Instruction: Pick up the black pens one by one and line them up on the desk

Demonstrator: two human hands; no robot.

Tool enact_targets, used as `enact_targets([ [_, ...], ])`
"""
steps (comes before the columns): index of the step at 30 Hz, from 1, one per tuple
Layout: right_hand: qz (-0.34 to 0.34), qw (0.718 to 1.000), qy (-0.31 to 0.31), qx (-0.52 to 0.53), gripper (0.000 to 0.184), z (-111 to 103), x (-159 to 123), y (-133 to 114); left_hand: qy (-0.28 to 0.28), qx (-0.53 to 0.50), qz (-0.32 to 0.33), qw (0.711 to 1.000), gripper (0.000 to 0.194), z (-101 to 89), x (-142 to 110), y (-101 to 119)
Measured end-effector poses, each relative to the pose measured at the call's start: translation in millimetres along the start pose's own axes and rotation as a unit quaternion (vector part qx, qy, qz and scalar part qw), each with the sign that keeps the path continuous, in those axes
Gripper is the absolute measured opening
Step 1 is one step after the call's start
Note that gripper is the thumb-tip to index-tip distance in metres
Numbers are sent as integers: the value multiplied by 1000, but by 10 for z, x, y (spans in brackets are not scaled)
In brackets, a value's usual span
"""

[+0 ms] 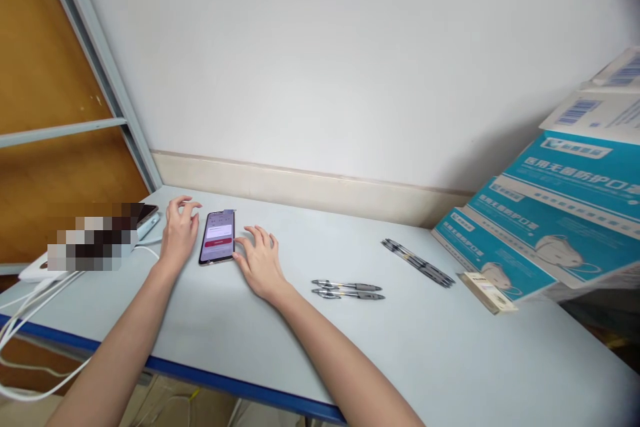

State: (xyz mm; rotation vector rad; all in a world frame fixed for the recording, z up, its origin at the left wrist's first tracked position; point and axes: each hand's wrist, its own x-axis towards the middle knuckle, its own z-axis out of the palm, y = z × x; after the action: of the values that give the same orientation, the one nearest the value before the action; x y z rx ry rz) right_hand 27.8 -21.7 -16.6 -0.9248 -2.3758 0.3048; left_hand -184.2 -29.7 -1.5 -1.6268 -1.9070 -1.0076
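A smartphone (219,237) lies face up on the table, its screen lit with a white box and a red bar. To the left of it is my left hand (181,227), fingers bent and apart, holding nothing. My right hand (260,259) rests at the phone's right edge with its fingers spread; the thumb and a finger are close to the edge, and I cannot tell whether they touch it. Two pens (347,289) lie side by side to the right of my right hand. Further right is another small group of pens (418,263), lying at a slant.
Blue and white mask boxes (540,207) are stacked at the right, with a small carton (487,292) before them. White cables (37,310) run off the left side of the table (240,327) near a blurred-out object. A wall (325,80) closes the back.
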Motion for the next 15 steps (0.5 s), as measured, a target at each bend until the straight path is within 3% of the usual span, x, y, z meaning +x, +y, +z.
enact_targets([
  [10, 4, 1000, 8, 18, 30, -3, 3, 8, 20, 10, 3, 1000, 23, 31, 3, -23],
  [15, 37, 998, 24, 51, 29, 91, 175, 14, 10, 8, -1, 1000, 21, 33, 8, -32],
])
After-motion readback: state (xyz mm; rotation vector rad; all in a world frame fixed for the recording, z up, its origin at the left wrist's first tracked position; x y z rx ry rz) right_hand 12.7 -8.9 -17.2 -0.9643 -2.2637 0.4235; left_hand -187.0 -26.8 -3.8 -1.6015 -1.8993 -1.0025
